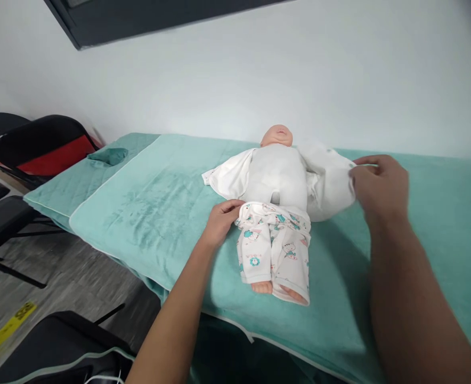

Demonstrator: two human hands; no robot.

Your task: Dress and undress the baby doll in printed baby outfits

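A baby doll (277,176) lies on its back on a teal towel (159,202), head toward the wall. It wears patterned white trousers (273,248), and an open white top (327,184) is spread out at both its sides. My left hand (221,221) grips the trousers' waistband at the doll's hip, fingers curled. My right hand (379,184) pinches the edge of the white top out to the doll's side, lifting it a little.
The towel covers a padded table (55,194) set against a white wall. A small folded teal cloth (107,156) lies at the table's far left end. Black and red chairs (39,146) stand left, and a dark bag (63,352) sits on the floor below.
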